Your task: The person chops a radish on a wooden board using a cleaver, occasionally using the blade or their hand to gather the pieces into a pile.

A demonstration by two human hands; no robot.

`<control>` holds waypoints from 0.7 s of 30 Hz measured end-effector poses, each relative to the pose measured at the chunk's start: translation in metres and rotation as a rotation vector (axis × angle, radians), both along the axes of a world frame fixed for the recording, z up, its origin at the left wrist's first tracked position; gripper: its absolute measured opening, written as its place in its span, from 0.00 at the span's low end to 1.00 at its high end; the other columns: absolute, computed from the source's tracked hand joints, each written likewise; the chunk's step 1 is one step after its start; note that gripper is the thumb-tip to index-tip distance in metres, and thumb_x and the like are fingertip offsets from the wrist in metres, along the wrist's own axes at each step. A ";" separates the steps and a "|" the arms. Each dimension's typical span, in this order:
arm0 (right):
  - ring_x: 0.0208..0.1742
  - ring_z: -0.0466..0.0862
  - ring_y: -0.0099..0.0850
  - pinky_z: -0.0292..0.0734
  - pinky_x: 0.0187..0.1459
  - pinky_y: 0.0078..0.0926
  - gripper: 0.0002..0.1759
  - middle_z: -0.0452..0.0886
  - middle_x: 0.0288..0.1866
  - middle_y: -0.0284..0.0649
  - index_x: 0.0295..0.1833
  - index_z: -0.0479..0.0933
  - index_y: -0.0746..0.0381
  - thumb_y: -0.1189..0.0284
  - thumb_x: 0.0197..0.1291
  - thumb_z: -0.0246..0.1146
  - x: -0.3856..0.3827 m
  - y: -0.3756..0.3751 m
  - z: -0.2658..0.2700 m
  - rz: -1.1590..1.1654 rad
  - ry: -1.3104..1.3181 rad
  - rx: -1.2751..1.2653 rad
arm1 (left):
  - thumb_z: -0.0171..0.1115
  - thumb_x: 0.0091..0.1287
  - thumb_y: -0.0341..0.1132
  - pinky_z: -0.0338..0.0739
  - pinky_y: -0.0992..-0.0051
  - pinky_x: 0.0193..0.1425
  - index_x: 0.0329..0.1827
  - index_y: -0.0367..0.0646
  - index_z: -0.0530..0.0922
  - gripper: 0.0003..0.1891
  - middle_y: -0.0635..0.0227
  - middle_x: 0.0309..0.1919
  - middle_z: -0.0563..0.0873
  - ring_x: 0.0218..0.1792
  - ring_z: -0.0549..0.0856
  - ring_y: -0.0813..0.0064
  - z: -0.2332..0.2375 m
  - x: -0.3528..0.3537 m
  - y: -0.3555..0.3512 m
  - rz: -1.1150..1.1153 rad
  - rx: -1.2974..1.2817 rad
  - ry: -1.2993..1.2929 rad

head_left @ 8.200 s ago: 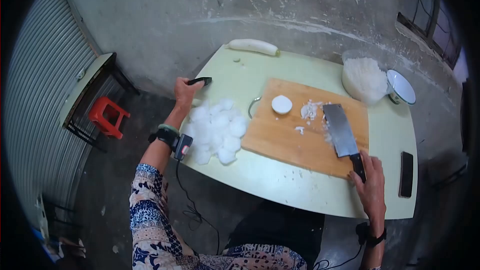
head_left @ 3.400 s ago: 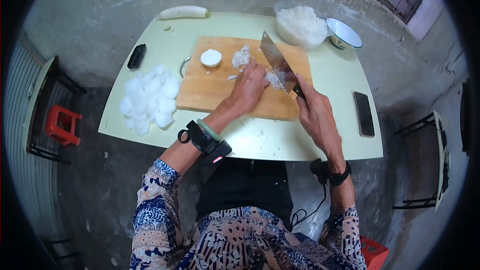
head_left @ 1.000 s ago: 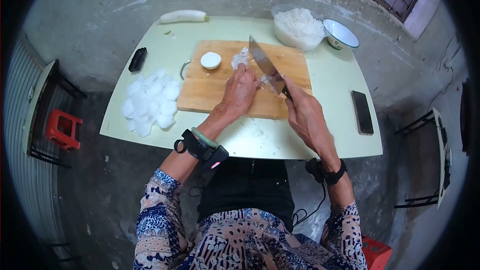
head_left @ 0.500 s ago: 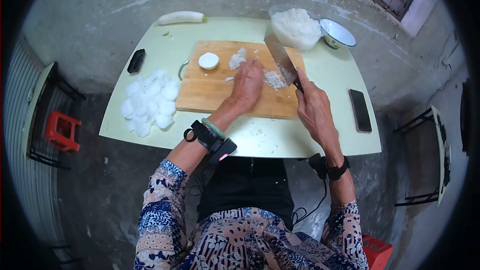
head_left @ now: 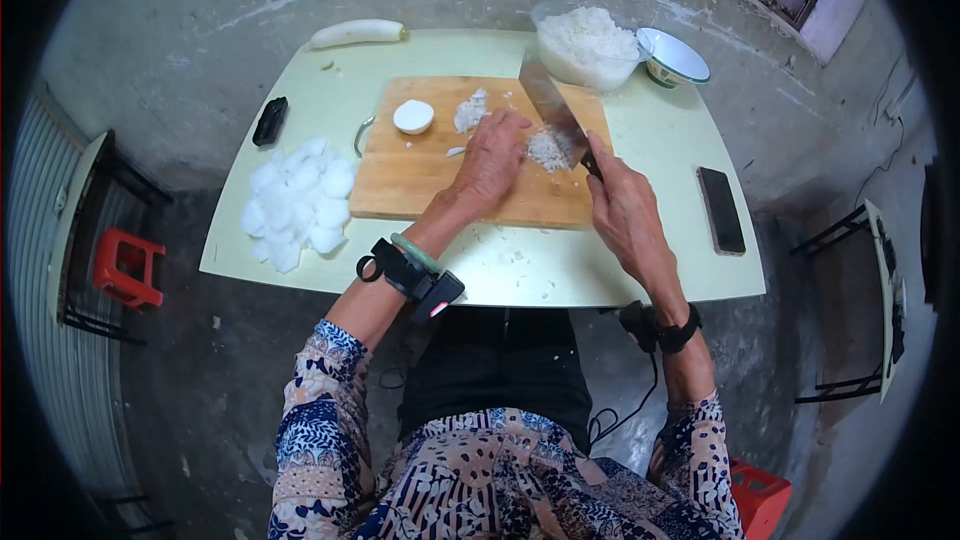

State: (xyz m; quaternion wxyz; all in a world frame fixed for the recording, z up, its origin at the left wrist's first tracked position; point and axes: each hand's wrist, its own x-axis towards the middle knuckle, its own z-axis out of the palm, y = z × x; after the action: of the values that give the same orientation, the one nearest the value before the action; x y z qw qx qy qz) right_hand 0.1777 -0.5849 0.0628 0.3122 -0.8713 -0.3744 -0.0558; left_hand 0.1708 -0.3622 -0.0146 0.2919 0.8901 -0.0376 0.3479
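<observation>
My right hand [head_left: 630, 208] grips the dark handle of a cleaver [head_left: 548, 98]. Its broad blade is upright over the board and slightly blurred. Finely chopped white radish [head_left: 549, 150] lies beside the blade on the wooden cutting board [head_left: 420, 180]. My left hand [head_left: 490, 160] rests on the board left of that pile, its fingers bent and close together; whatever is beneath them is hidden. Just beyond it sits a second small heap of chopped radish [head_left: 470, 111]. A cut radish piece [head_left: 413, 117] stands at the board's left part.
Radish slices [head_left: 298, 202] are piled left of the board. A whole white radish [head_left: 358, 33] lies at the back. A clear tub of shredded radish [head_left: 590, 52] and a bowl [head_left: 674, 58] stand back right. A phone [head_left: 721, 211] and a black object [head_left: 270, 121] lie near the sides.
The view has shifted slightly. Both hands stay in nearly the same places, and the cleaver remains in my right hand with only a small movement of its blade.
</observation>
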 end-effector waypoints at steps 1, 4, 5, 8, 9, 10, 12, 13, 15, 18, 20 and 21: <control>0.49 0.84 0.61 0.78 0.53 0.52 0.28 0.84 0.51 0.64 0.74 0.68 0.71 0.82 0.67 0.55 0.000 0.001 -0.002 0.016 -0.012 0.006 | 0.65 0.64 0.21 0.78 0.58 0.59 0.53 0.37 0.80 0.14 0.53 0.45 0.83 0.54 0.81 0.49 -0.002 0.000 0.001 0.054 0.033 0.021; 0.50 0.84 0.61 0.78 0.53 0.52 0.28 0.84 0.51 0.64 0.74 0.69 0.70 0.82 0.67 0.55 0.001 0.001 -0.001 0.016 0.009 -0.010 | 0.67 0.63 0.22 0.78 0.58 0.59 0.50 0.37 0.80 0.13 0.54 0.44 0.83 0.52 0.82 0.51 -0.002 0.001 0.002 0.030 0.035 0.152; 0.50 0.84 0.61 0.78 0.53 0.52 0.28 0.84 0.51 0.64 0.74 0.69 0.70 0.82 0.67 0.55 0.001 0.004 -0.001 0.023 0.010 -0.015 | 0.67 0.63 0.22 0.78 0.58 0.59 0.50 0.37 0.80 0.13 0.54 0.44 0.83 0.52 0.82 0.51 -0.002 0.001 0.005 0.037 0.030 0.154; 0.49 0.84 0.61 0.78 0.52 0.52 0.28 0.84 0.50 0.63 0.74 0.69 0.69 0.82 0.67 0.55 -0.002 0.003 -0.008 0.033 -0.063 0.107 | 0.69 0.63 0.23 0.77 0.58 0.60 0.48 0.37 0.81 0.11 0.56 0.44 0.82 0.52 0.82 0.52 -0.007 0.000 0.005 -0.017 -0.016 0.101; 0.49 0.84 0.61 0.78 0.52 0.52 0.28 0.83 0.50 0.63 0.74 0.69 0.69 0.82 0.67 0.55 0.001 0.004 -0.009 0.045 -0.058 0.043 | 0.69 0.63 0.24 0.77 0.57 0.60 0.47 0.37 0.81 0.11 0.56 0.44 0.82 0.52 0.82 0.52 -0.004 -0.002 0.005 -0.016 -0.048 0.065; 0.48 0.84 0.62 0.78 0.51 0.53 0.28 0.83 0.50 0.63 0.74 0.69 0.69 0.82 0.67 0.55 0.002 0.006 -0.010 0.058 -0.055 -0.019 | 0.69 0.63 0.24 0.77 0.57 0.60 0.47 0.37 0.81 0.10 0.56 0.44 0.82 0.52 0.82 0.52 -0.001 -0.003 0.005 -0.014 -0.078 0.027; 0.48 0.84 0.62 0.78 0.51 0.53 0.28 0.83 0.50 0.63 0.74 0.69 0.69 0.82 0.67 0.55 -0.003 0.005 -0.006 0.060 -0.045 0.028 | 0.70 0.63 0.26 0.77 0.57 0.61 0.48 0.36 0.81 0.12 0.56 0.45 0.82 0.52 0.81 0.52 0.009 -0.015 0.007 0.045 -0.032 0.069; 0.48 0.83 0.62 0.78 0.51 0.53 0.28 0.83 0.50 0.63 0.74 0.69 0.69 0.82 0.67 0.55 -0.005 0.004 -0.004 0.057 -0.034 0.075 | 0.71 0.63 0.27 0.77 0.57 0.61 0.49 0.35 0.82 0.13 0.56 0.46 0.82 0.53 0.81 0.52 0.014 -0.023 0.007 0.100 0.014 0.112; 0.48 0.83 0.62 0.78 0.51 0.53 0.28 0.83 0.50 0.63 0.74 0.69 0.69 0.82 0.67 0.55 -0.005 0.007 -0.005 0.067 -0.039 0.056 | 0.72 0.63 0.29 0.77 0.56 0.61 0.50 0.35 0.82 0.14 0.55 0.47 0.81 0.53 0.81 0.51 0.023 -0.036 0.004 0.116 0.035 0.212; 0.48 0.84 0.61 0.78 0.51 0.53 0.28 0.83 0.50 0.62 0.74 0.69 0.69 0.82 0.68 0.55 -0.006 0.007 -0.005 0.072 -0.047 0.019 | 0.73 0.64 0.32 0.78 0.56 0.60 0.50 0.33 0.83 0.15 0.53 0.49 0.80 0.54 0.81 0.50 0.021 -0.039 -0.001 0.141 0.054 0.309; 0.48 0.84 0.61 0.78 0.51 0.53 0.28 0.83 0.50 0.62 0.74 0.69 0.68 0.82 0.68 0.55 -0.003 0.010 -0.005 0.080 -0.055 0.000 | 0.74 0.63 0.33 0.78 0.55 0.60 0.49 0.32 0.84 0.16 0.52 0.50 0.80 0.54 0.81 0.49 0.016 -0.030 -0.001 0.163 0.050 0.300; 0.48 0.84 0.61 0.78 0.51 0.53 0.28 0.83 0.50 0.62 0.74 0.69 0.68 0.82 0.68 0.55 -0.004 0.010 -0.006 0.075 -0.071 0.060 | 0.74 0.63 0.32 0.78 0.55 0.59 0.47 0.33 0.84 0.14 0.52 0.49 0.80 0.53 0.82 0.48 0.013 -0.026 -0.001 0.162 0.034 0.277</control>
State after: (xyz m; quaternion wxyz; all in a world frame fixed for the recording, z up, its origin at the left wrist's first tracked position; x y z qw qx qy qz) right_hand 0.1736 -0.5746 0.0570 0.3266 -0.8443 -0.4160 -0.0863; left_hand 0.1448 -0.3633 -0.0015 0.2502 0.9345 0.0689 0.2435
